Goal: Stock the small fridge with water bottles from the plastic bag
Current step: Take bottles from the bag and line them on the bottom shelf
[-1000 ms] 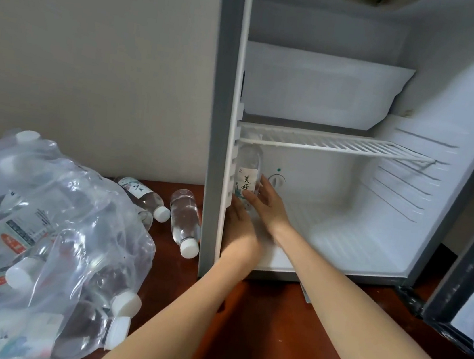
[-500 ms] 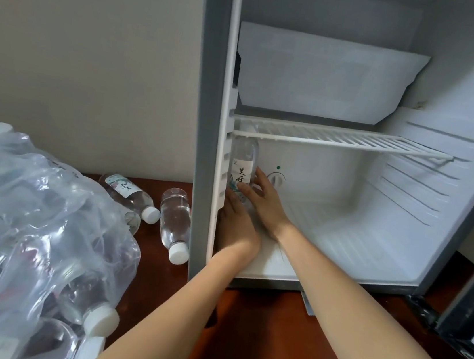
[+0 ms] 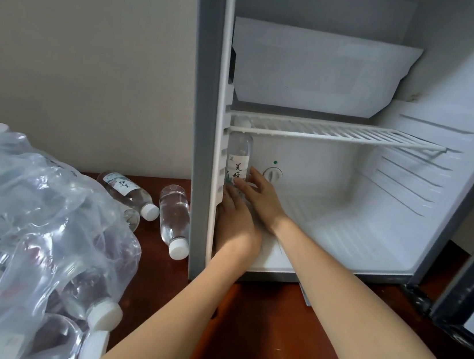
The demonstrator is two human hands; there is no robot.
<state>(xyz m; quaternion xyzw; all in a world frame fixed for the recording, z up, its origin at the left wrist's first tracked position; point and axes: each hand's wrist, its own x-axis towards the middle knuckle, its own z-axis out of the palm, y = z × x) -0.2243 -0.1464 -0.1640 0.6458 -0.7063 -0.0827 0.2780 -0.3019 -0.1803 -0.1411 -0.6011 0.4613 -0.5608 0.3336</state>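
A: Entry one. We are logging the small fridge (image 3: 199, 114), which is standing on the table (image 3: 269, 334) and filling the centre and right of the frame. Its door (image 3: 472, 285) is hanging wide at the far right edge.

B: Inside it we are counting a wire shelf (image 3: 335, 130) running across the middle, a white freezer flap (image 3: 313, 72) sitting above that, and a dial (image 3: 272, 174) showing on the back wall below.

A: Entry two, the water bottle (image 3: 238, 161). We are seeing it standing upright in the lower compartment, against the left wall, just left of the dial. Its cap is reaching up to the wire shelf.

B: Entry three, the right hand (image 3: 261, 194). It is coming in from the lower right. Its fingers (image 3: 240, 182) are wrapping across the bottom of the label and the thumb is lying on the bottle's right side, so it is gripping the bottle.

A: Entry four, the left hand (image 3: 236, 221), just below, with its back facing us. Its fingers are pointing up at the bottle's base, partly hidden under the right hand. We cannot tell whether they are gripping or only touching.

B: Entry five, the plastic bag (image 3: 29, 212), lower left. It is clear, lying on the table and bulging with white-capped bottles.

A: Entry six, two loose bottles lying on their sides between bag and fridge. We are noting a labelled one (image 3: 127, 192) nearer the bag and a second one (image 3: 173, 216) just beside the fridge's outer wall.
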